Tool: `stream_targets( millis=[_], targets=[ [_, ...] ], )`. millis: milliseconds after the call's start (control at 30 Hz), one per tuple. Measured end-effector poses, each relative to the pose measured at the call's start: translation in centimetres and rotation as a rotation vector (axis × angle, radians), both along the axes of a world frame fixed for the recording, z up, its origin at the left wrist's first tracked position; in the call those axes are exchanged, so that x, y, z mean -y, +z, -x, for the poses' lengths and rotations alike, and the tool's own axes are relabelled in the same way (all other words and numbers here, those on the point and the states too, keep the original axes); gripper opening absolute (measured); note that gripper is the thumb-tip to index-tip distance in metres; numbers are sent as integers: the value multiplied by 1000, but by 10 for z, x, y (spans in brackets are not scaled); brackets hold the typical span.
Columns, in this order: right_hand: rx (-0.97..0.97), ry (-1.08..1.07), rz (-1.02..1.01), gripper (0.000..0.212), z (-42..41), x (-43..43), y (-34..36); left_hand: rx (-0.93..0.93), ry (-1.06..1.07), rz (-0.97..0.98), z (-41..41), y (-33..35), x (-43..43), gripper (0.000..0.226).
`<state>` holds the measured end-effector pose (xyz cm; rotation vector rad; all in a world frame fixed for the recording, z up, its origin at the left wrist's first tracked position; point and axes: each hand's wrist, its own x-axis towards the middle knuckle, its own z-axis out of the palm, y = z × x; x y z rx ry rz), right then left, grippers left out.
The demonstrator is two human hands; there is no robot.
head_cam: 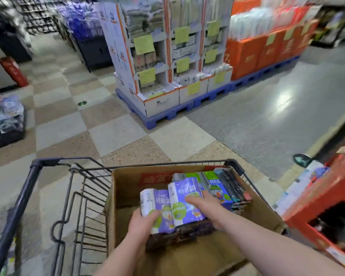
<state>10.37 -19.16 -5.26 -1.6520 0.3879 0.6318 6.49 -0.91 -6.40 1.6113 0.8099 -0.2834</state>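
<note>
1. Packs may slip from these hands. The left hand (142,222) grips the near end of the left purple pack (155,200), thumb on top and fingers under.
2. The right hand (205,204) lies on top of the right purple pack (184,194). Its fingers are stretched out flat and not wrapped round it.
3. Both packs are in the middle of the cardboard box (126,188), on top of a dark bundle (179,234). The box sits in the right side of the cart (34,176).
4. The wrap looks shiny and smooth. I think the right purple pack could slide off, because only a flat hand keeps it there.
5. The left purple pack is held at one end only, so its far end might tip down and fall.
6. The dark bundle looks bumpy, so packs laid on it may roll.
7. Green packs (213,178) and a black pack (231,186) fill the far right of the box, right beside the purple ones. There is little room on that side.
8. A red crate (327,196) stands near the cart on the right. If the cart rolls, it could bump it.
9. Far away stand a tall shelf (167,56) on a blue pallet (167,114) and some orange boxes (253,54).
</note>
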Motion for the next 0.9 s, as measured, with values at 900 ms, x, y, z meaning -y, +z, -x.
stream_targets(
  millis=[900],
  targets=[
    [246, -901, 114, 48, 323, 312, 73, 194, -966, 440, 150, 68, 329, 29]
  ],
)
